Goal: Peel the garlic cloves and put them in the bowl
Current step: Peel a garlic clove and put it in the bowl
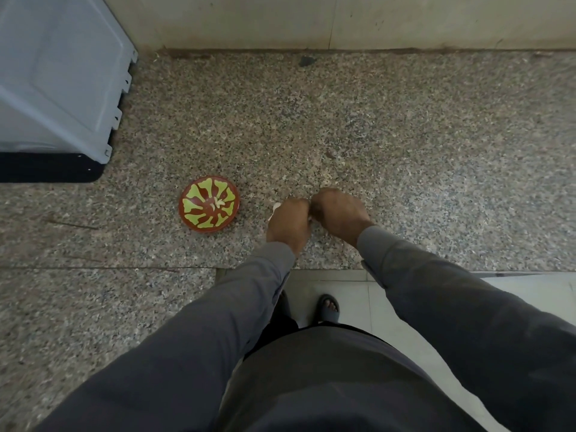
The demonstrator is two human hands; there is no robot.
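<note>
A red bowl (208, 204) with a yellow-green pattern stands on the speckled granite counter (405, 151), with a few pale peeled cloves (218, 203) at its centre. Right of the bowl my left hand (288, 224) and my right hand (338, 213) are held together above the counter, fingers curled. They pinch a garlic clove (309, 217) between them; only a sliver of white shows at the fingertips. A pale scrap of garlic skin (276, 207) peeks out at the left hand's far side.
A grey-white appliance (59, 88) with a black base stands on the counter at the far left. A tiled wall (343, 20) runs along the back. The counter's front edge (327, 269) lies under my wrists, with floor tiles and a sandalled foot (328, 308) below.
</note>
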